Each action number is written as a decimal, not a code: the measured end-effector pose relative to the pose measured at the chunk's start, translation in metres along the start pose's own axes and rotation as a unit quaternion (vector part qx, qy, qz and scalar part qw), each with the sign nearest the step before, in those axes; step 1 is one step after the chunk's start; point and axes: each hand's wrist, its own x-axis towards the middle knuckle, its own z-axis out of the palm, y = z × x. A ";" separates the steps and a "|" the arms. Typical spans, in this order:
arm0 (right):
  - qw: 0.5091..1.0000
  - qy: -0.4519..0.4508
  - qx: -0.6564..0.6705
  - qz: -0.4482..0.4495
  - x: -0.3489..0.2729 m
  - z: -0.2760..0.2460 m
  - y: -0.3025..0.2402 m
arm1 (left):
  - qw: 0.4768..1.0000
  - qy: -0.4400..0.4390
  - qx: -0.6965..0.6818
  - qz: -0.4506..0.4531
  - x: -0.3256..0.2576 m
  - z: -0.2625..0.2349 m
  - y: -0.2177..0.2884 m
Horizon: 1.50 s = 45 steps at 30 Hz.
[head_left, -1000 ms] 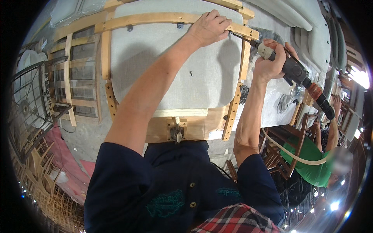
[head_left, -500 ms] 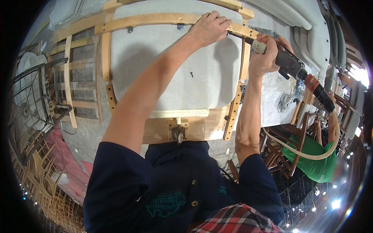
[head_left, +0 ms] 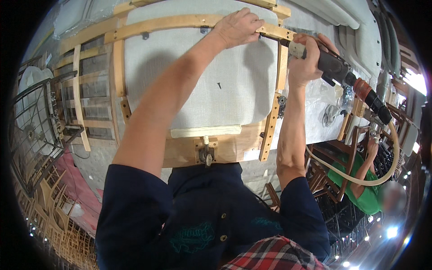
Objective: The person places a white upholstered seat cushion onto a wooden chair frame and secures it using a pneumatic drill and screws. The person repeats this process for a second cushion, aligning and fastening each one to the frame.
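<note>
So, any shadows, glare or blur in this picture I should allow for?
Head view: shadows darken the pale cushion to both sides of the dark screw; head view: lamps flare at lower right; head view: straight edges bend toward the black rim; head view: the co-worker's head is blurred, the drill fairly clear.

pale grey cushion (head_left: pixel 202 101), tan rail (head_left: pixel 175 21), tool (head_left: pixel 332 66) seemingly blackish

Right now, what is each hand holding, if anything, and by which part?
Right hand: the power tool, around its front part. Left hand: curled over the wooden rail near its right end; its exact grip cannot be told.
</note>
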 end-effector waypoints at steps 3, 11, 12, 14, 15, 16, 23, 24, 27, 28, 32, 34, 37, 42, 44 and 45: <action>0.999 0.030 0.016 0.004 0.000 -0.009 -0.001 | 0.999 0.026 0.003 0.019 -0.001 0.004 -0.005; 0.998 0.048 0.027 0.033 -0.005 -0.012 -0.006 | 0.999 0.032 0.017 0.031 -0.003 0.007 -0.006; 0.998 0.045 0.029 0.030 -0.006 -0.013 -0.005 | 0.999 0.027 0.016 0.029 -0.003 0.006 -0.004; 0.992 0.048 0.100 0.056 -0.006 -0.004 -0.010 | 0.999 0.017 0.013 0.024 -0.005 0.006 -0.005; 0.999 0.025 0.041 0.010 -0.007 -0.003 -0.007 | 1.000 0.013 0.009 0.023 -0.005 0.006 -0.006; 0.999 0.002 -0.019 -0.037 -0.006 -0.005 -0.003 | 1.000 0.011 0.005 0.023 -0.004 0.007 -0.006; 0.993 0.037 0.103 0.052 0.000 0.010 -0.015 | 1.000 -0.010 0.024 0.007 -0.005 0.004 -0.003; 0.994 0.042 0.091 0.046 0.000 0.012 -0.015 | 1.000 -0.012 0.023 0.007 -0.005 0.003 -0.003; 1.000 0.011 -0.005 0.004 0.005 0.012 -0.008 | 0.999 -0.018 0.027 0.003 -0.005 0.001 -0.001; 0.996 -0.029 -0.076 -0.025 0.011 0.005 -0.004 | 0.999 -0.021 0.029 0.000 -0.004 -0.001 0.000; 0.989 -0.037 -0.141 -0.035 0.024 0.020 0.006 | 0.998 -0.067 0.007 -0.019 -0.002 -0.002 0.001; 0.981 -0.034 -0.179 -0.064 0.030 0.031 0.002 | 0.998 -0.048 -0.016 -0.026 -0.004 -0.001 -0.001; 0.982 -0.021 -0.173 -0.067 0.034 0.036 0.010 | 0.996 -0.076 -0.009 -0.034 -0.003 0.000 0.000; 0.990 -0.008 -0.117 -0.074 0.032 0.039 0.014 | 0.994 -0.093 -0.018 -0.047 -0.001 -0.011 0.004; 0.996 -0.002 -0.074 -0.052 0.030 0.047 0.005 | 0.993 -0.100 -0.028 -0.055 -0.002 -0.018 0.006; 0.999 -0.002 -0.034 -0.007 0.027 0.050 -0.003 | 0.992 -0.104 -0.031 -0.060 -0.001 -0.021 0.007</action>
